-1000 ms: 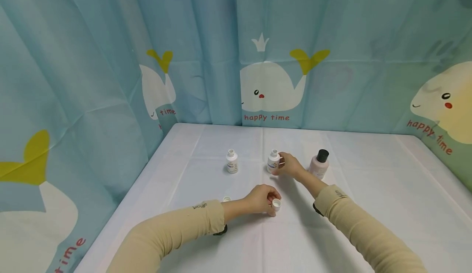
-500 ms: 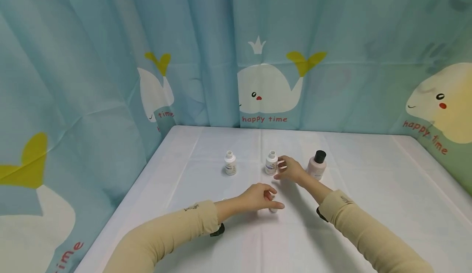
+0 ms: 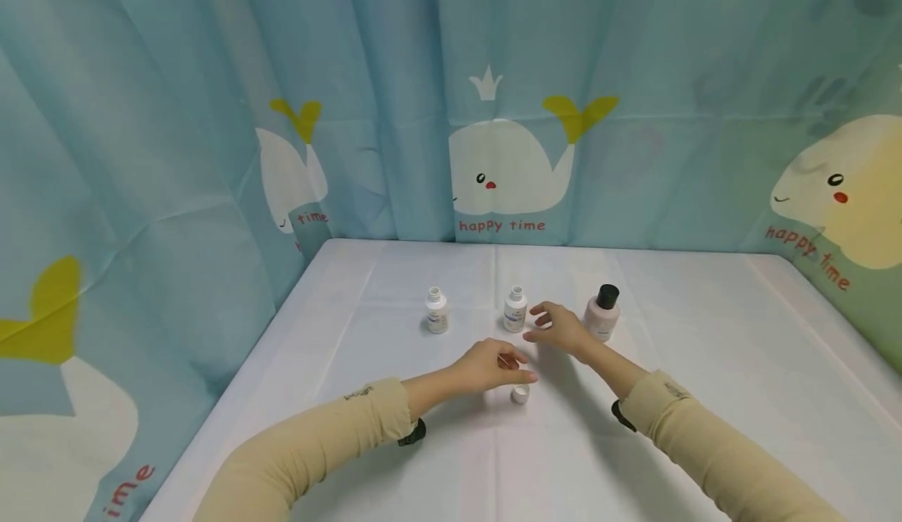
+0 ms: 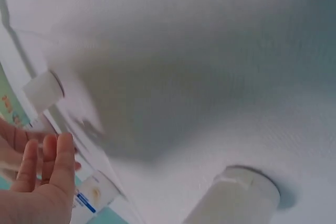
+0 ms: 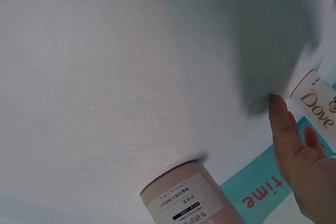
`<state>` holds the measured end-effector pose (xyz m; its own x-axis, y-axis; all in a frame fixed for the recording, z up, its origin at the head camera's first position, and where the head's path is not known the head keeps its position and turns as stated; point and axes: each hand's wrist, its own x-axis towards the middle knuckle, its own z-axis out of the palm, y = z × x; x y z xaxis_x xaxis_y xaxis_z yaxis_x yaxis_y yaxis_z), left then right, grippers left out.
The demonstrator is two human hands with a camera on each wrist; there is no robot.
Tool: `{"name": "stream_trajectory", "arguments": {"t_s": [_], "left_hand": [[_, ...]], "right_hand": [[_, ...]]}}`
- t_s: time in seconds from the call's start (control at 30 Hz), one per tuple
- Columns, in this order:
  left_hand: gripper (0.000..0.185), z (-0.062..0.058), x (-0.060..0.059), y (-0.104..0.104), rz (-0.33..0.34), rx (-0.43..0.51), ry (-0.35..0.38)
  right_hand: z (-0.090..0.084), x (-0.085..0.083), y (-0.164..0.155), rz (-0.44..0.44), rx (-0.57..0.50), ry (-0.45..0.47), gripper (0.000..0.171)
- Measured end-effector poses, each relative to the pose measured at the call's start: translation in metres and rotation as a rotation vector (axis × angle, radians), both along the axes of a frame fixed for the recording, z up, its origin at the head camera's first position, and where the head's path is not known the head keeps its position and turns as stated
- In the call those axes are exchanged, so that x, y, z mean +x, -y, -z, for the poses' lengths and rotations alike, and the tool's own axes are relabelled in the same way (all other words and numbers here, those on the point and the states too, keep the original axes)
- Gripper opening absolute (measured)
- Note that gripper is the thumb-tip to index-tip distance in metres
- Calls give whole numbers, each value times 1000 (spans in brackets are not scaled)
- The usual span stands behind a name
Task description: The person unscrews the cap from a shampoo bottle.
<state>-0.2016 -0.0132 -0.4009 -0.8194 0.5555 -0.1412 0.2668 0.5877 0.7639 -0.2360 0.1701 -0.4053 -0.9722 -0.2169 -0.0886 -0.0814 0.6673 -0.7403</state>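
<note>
Two small white bottles stand uncapped on the white table: one on the left [image 3: 437,311], one in the middle [image 3: 515,310]. A white cap [image 3: 520,394] lies on the cloth just below my left hand [image 3: 517,369], which hovers with relaxed fingers and holds nothing. My right hand [image 3: 539,325] is open just right of the middle bottle, not touching it. In the left wrist view the left hand's fingers [image 4: 50,163] are spread, with one cap [image 4: 44,90] beyond them and a second cap [image 4: 239,200] closer. The right wrist view shows straight fingers [image 5: 289,140] beside the Dove bottle [image 5: 317,103].
A pink bottle with a black cap [image 3: 603,313] stands right of my right hand, seen close in the right wrist view as the pink bottle [image 5: 189,195]. The white table [image 3: 705,365] is walled by a blue whale curtain [image 3: 507,154] at the back and both sides.
My left hand has let go of the white cap, left it on the cloth and lifted off. My right hand has released the middle bottle and opened beside it.
</note>
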Motion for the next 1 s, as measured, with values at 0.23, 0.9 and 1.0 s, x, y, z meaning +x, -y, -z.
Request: {"name": "stream_trajectory", "arguments": {"t_s": [0.23, 0.9, 1.0], "left_hand": [[30, -4, -5, 4, -6, 57, -22], [31, -28, -16, 6, -60, 164, -62], [30, -32, -18, 5, -65, 169, -70]], "right_hand": [[0, 13, -10, -23, -10, -35, 42], [-6, 43, -36, -165, -75, -114, 32], [-10, 46, -38, -198, -94, -137, 33]]}}
